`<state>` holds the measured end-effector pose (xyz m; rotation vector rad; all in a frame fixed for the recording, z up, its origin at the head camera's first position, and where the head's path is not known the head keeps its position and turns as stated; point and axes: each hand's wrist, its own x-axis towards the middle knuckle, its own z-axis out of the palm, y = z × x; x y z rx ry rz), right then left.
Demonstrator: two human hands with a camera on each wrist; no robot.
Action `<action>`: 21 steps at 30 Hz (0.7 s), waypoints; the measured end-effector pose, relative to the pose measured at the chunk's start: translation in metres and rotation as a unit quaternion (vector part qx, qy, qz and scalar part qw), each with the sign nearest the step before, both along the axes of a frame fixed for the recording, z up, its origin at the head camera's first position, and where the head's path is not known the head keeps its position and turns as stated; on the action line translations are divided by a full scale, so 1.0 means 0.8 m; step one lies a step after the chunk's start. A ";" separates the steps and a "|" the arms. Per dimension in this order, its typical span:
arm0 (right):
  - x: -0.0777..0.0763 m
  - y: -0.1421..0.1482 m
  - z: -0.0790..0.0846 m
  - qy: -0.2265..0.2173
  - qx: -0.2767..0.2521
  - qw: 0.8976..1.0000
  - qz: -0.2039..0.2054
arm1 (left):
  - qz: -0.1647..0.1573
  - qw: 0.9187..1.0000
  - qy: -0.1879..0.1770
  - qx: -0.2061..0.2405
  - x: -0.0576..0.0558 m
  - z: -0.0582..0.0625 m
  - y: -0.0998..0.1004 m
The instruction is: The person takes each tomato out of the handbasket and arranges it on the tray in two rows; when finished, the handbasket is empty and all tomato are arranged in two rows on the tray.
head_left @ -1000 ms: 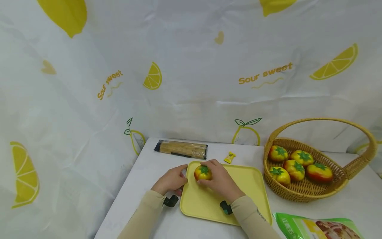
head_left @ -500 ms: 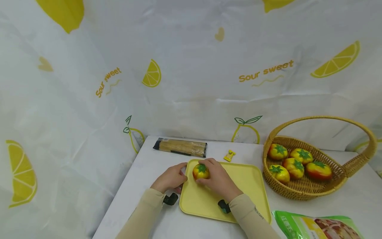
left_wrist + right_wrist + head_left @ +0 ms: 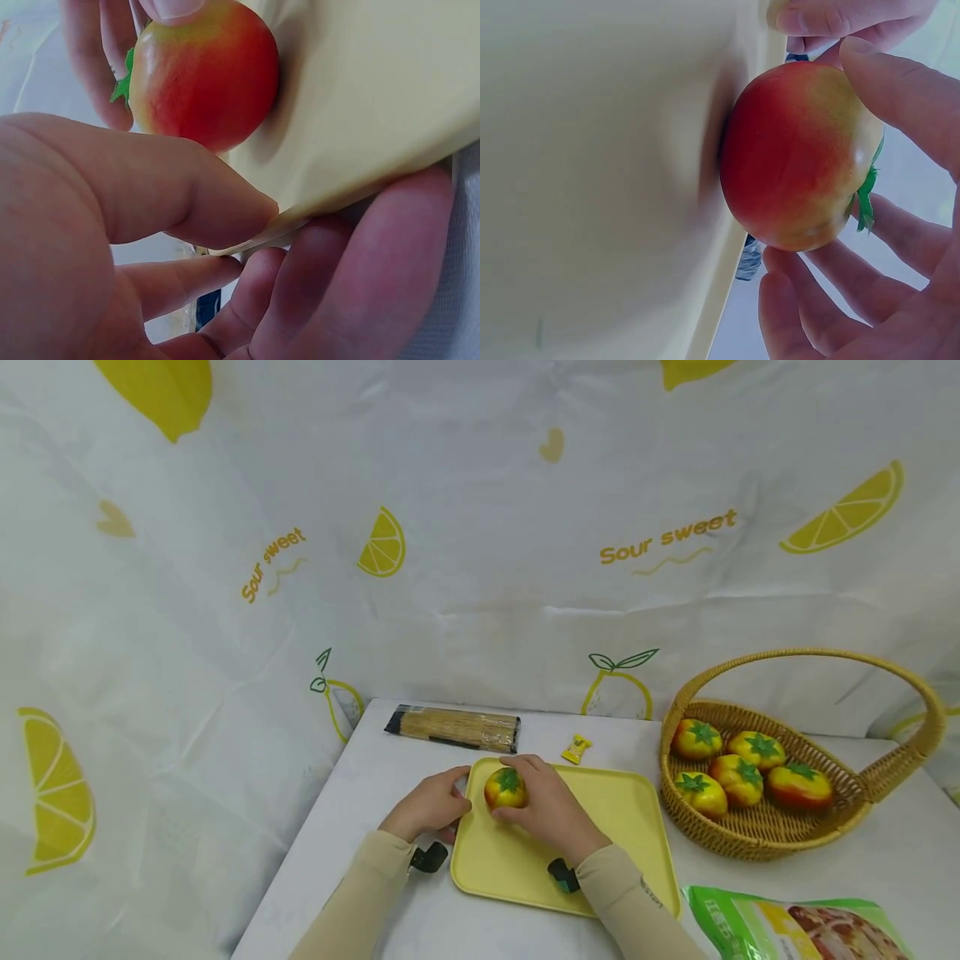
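A red and yellow tomato (image 3: 506, 788) with green leaves on top, seemingly artificial, sits on a pale yellow tray (image 3: 517, 868) near its far left corner. My right hand (image 3: 553, 810) holds it from the right side; thumb and fingers lie around it in the right wrist view, where the tomato (image 3: 799, 154) touches the tray surface. With my left hand (image 3: 427, 806) I pinch the tray's left edge. The left wrist view has the left thumb (image 3: 217, 195) on the rim and the other fingers beneath the tray (image 3: 390, 82).
A wicker basket (image 3: 750, 852) with several similar tomatoes stands to the right. Behind the tray lie a packet of thin sticks (image 3: 457, 729) and a small yellow wrapped candy (image 3: 577, 749). A green food bag (image 3: 795, 927) is at front right. Printed white curtains surround the white table (image 3: 330, 827).
Since a second ago, my right hand and the tomato have shifted very slightly left on the tray. The left hand keeps its place at the tray edge. The head view has tilted a little.
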<state>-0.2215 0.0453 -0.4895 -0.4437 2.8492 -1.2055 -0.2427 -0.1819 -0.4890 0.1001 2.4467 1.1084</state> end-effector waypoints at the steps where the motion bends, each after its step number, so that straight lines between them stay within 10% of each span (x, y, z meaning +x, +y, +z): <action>1: 0.000 0.000 0.001 0.000 0.000 1.000 -0.001 | 0.000 1.000 0.000 0.000 0.000 0.000 0.000; 12: 0.021 0.025 0.033 0.033 0.017 0.999 -0.023 | 0.000 1.000 0.003 -0.010 0.000 0.000 0.001; 21: 0.062 0.118 0.069 0.096 0.092 0.991 -0.025 | 0.003 1.000 0.005 -0.004 0.001 -0.003 -0.001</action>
